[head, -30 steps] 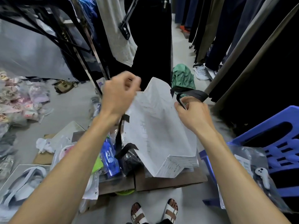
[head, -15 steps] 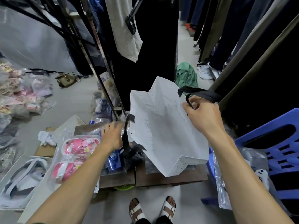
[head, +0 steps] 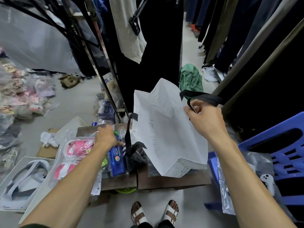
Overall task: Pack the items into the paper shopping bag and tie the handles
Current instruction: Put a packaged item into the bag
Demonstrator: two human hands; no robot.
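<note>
A white paper shopping bag [head: 166,129] stands tilted on a low brown table [head: 172,180], its mouth facing up and away. My right hand [head: 205,120] grips its far black ribbon handle [head: 202,97] and the bag's top edge. The near black handle [head: 130,127] hangs loose down the left side. My left hand [head: 105,137] rests fingers-down on packaged items left of the bag, touching a clear packet; a blue box [head: 116,160] and a dark bundle [head: 136,157] lie just beside it. Pink slippers in a plastic bag [head: 77,153] lie under my forearm.
A blue plastic chair [head: 283,155] with a bagged white item [head: 266,180] stands at the right. Clothes racks with dark garments [head: 156,46] hang close behind. Boxed sandals [head: 21,183] and packaged goods [head: 21,94] cover the floor at left. My sandalled feet [head: 154,213] are below.
My left hand let go of the bag's left edge and dropped down to the packaged items on the table. My right hand keeps holding the handle and the bag upright.
</note>
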